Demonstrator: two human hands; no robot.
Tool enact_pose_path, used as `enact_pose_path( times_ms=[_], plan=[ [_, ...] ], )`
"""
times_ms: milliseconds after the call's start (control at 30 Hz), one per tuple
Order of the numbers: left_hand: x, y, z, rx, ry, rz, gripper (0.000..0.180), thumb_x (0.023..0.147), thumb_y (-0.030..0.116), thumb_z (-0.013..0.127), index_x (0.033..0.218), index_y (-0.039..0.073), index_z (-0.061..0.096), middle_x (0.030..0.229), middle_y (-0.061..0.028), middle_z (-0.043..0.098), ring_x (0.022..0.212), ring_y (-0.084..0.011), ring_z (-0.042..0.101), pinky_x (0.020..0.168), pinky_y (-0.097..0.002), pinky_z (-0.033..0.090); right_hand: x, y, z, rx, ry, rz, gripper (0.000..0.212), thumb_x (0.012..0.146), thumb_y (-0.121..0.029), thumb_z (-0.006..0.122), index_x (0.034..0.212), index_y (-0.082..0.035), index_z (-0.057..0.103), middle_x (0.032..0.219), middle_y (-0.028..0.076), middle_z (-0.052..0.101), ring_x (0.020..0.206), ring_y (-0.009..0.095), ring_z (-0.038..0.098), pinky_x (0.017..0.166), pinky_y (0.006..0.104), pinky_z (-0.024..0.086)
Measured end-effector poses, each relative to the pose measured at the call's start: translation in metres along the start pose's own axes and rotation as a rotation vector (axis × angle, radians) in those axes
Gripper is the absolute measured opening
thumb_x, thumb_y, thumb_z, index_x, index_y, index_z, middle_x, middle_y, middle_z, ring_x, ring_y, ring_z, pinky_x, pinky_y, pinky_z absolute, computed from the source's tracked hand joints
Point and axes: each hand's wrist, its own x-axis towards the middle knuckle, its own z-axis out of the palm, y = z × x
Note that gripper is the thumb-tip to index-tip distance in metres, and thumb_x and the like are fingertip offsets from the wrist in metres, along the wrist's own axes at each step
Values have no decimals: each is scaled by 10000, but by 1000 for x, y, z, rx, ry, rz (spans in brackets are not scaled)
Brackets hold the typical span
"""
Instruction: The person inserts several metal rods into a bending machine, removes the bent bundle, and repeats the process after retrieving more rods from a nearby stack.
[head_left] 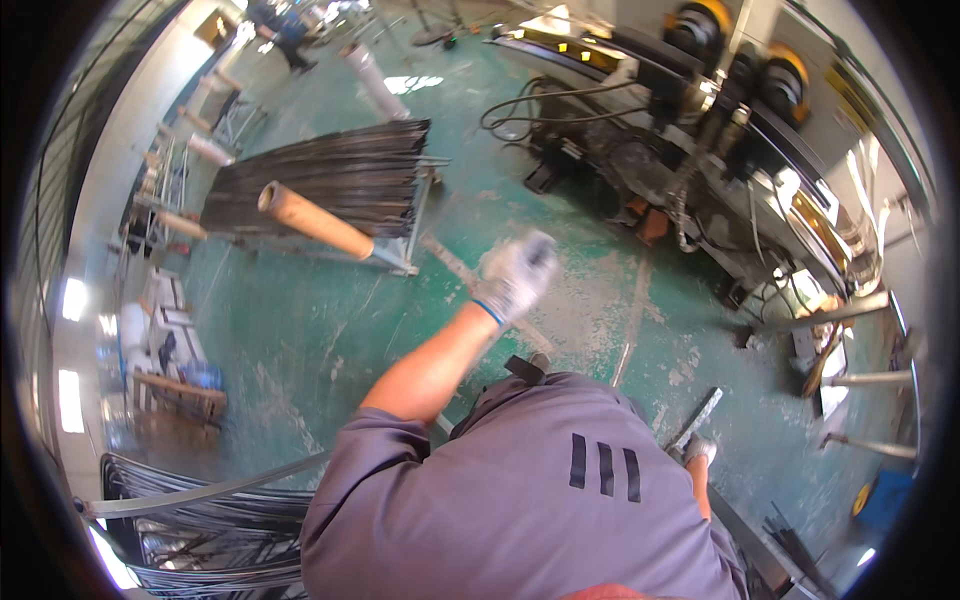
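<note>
Two hands: left (517, 274) blurred, right (702, 450) gripping metal bar (703, 412).

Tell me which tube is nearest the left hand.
The orange-brown tube, overlapping the dark strip stack in view. It is closest to the left hand; the others, such as the whitish tube beyond the stack, are farther away.
</note>
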Motion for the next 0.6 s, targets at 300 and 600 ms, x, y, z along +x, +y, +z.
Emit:
enact_pose_path(
  times_ms=[300, 600],
  plan=[
    [46, -299, -289, 335, 853, -355, 200, 913, 203, 693, 1076, 90, 712, 986, -152, 756, 941, -333, 743, 860, -421, 581, -6, -242, 177, -357, -89, -560, 378, 883, -182, 731, 1210, 6, 739, 922, 112, 760, 748, 209, 702, 687, 352, 560],
    [53, -417, -425, 714, 905, -616, 281, 923, 299, 670, 1029, 42, 714, 1027, -235, 734, 1020, -434, 689, 937, -524, 541, -228, -526, 486, -594, -459, -1155, 524, 870, -258, 777, 1313, -4, 663, 1161, 220, 754, 1102, 337, 730, 962, 409, 556]
  ],
)
